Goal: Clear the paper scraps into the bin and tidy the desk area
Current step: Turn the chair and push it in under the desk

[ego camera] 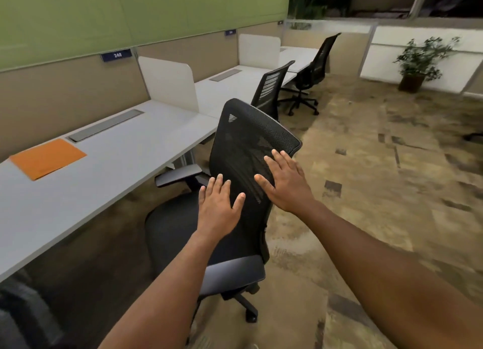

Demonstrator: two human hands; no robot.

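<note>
1. Reaching forward over the black mesh office chair (243,149) with both bare arms, palms down.
2. Left hand (218,204) spread flat, fingers apart, over the lower part of the mesh backrest; gripping nothing. Cannot tell whether pressed on the mesh or just above it.
3. Right hand (286,181) likewise flat and splayed, over the backrest's right side, higher than the left; fingers extended, not curled around the edge.
4. Chair standing just beside the long white desk (109,170), backrest tilted toward the camera, seat (170,233) turned toward the desk, one armrest (179,174) near the desk edge.
5. Orange paper folder (48,157) lying flat on the desk, well to the left of both hands and out of touch with either.
6. Grey cable tray lid (105,125) set in the desk surface just behind the folder.
7. White privacy divider (168,83) standing upright at the far end of this desk section.
8. Two more black chairs (273,91) further along the row, and a potted plant (420,63) by the far wall, on patterned carpet (379,165).
</note>
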